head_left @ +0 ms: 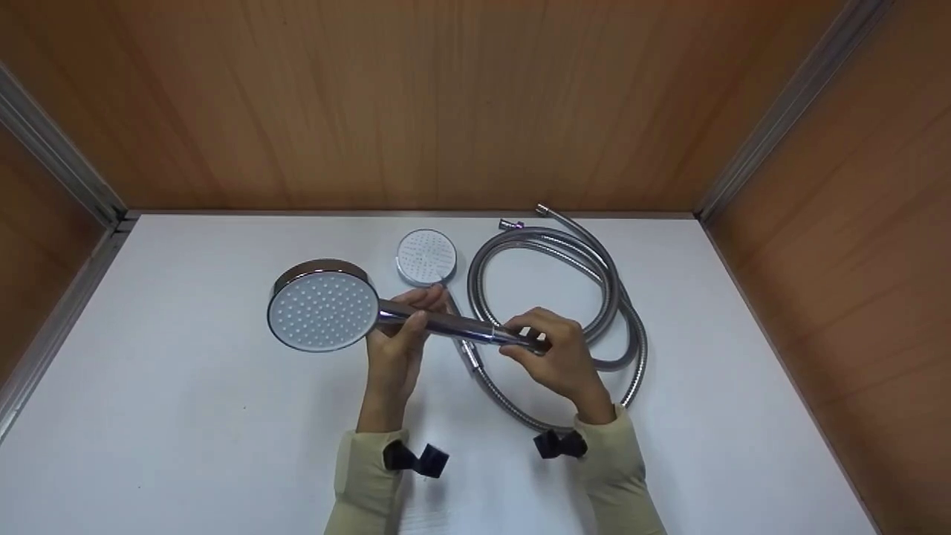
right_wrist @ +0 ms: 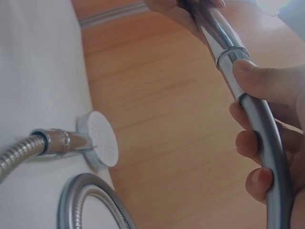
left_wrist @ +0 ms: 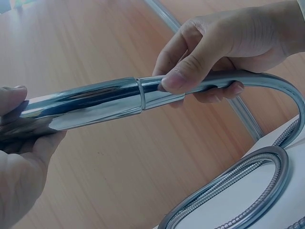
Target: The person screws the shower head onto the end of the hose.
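Observation:
A large round shower head [head_left: 323, 312] with a white nozzle face is held above the table. My left hand [head_left: 397, 357] grips its chrome handle [left_wrist: 81, 105] near the head. At the handle's other end my right hand [head_left: 553, 353] pinches the chrome connector [left_wrist: 162, 90] of a smooth grey hose [right_wrist: 271, 162], several fingers curled round the hose below it. Connector and handle meet in line with a thin ring at the joint; whether they are threaded together cannot be seen.
A smaller shower head [head_left: 426, 256] lies behind my left hand, joined to a ribbed metal hose [head_left: 513, 409]. Both hoses lie coiled together on the white table [head_left: 186, 431], two ends towards the back. Wood-patterned panels [head_left: 446, 104] stand behind and at the sides.

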### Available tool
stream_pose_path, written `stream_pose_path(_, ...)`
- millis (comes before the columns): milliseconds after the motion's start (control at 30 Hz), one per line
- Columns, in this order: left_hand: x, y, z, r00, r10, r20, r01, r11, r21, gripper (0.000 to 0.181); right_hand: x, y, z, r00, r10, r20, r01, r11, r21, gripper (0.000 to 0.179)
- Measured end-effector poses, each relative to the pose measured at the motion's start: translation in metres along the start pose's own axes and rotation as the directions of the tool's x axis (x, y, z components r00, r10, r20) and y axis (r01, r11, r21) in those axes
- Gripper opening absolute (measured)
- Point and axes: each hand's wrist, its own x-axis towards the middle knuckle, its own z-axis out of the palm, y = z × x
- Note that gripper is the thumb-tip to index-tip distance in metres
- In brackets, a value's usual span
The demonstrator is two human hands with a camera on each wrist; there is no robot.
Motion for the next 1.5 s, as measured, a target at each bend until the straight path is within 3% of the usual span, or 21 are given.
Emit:
stream_pose_path(233, 0.0001, 0.0002, 0.0000, 1.000, -0.009, -0.014, 0.009, 1.000, 0.008, 0.025, -0.0001, -0.0005, 0.0004, 1.000, 0.012, 0.010, -0.012, 1.000, -0.007, 0.019)
stream_pose_path(500, 0.0000, -0.0005, -0.0002, 1.000, -0.002, -0.006, 0.002, 1.000, 0.029, 0.025, 0.0009, -0.0029, 0.0005, 0.999, 0.016, -0.029, -0.016, 1.000, -0.009, 0.032)
stream_pose_path(1233, -0.0006, -0.0007, -0.0009, 1.000, -0.007, -0.012, 0.007, 1.000, 0.017, 0.024, 0.0001, 0.0000, 0.0014, 1.000, -0.014, -0.009, 0.014, 1.000, 0.002, 0.020)
stream_pose_path(1500, 0.0002, -0.0007, -0.0005, 1.000, -0.007, -0.005, 0.007, 1.000, 0.012, 0.024, 0.0009, -0.0002, 0.0018, 0.999, -0.021, -0.050, 0.021, 1.000, -0.010, 0.032)
